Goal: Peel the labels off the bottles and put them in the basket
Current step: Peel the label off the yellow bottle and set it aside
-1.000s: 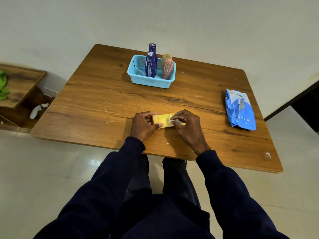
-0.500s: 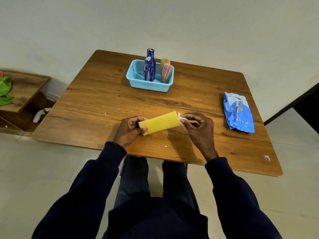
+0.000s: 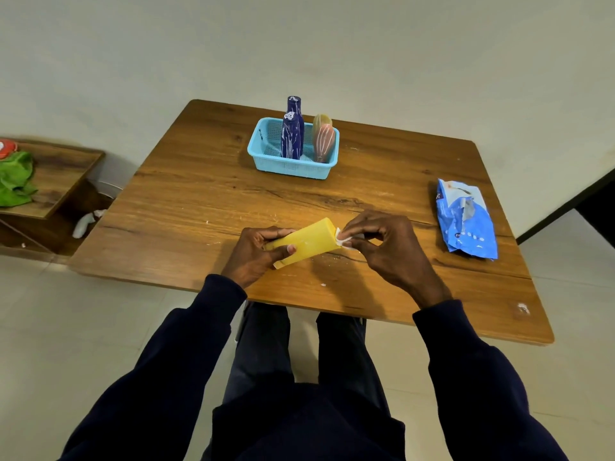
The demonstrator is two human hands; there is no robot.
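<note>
A yellow bottle (image 3: 307, 242) lies tilted just above the near middle of the wooden table (image 3: 199, 201). My left hand (image 3: 256, 252) grips its near end. My right hand (image 3: 382, 247) pinches a small white scrap of label (image 3: 342, 238) at the bottle's far end. At the back of the table stands a light blue basket (image 3: 291, 166). In it stand two dark blue bottles (image 3: 292, 134) and a pink striped bottle (image 3: 323, 143) with a yellowish one behind it.
A crumpled blue plastic packet (image 3: 466, 221) lies on the table's right side. Small white label bits dot the wood near my hands. A low wooden shelf (image 3: 60, 181) with a green cloth (image 3: 15, 183) stands to the left, below table height.
The yellow bottle came up off the table and turned lengthwise between my hands. My right hand slid from its top face to its far end and pinches a white scrap there.
</note>
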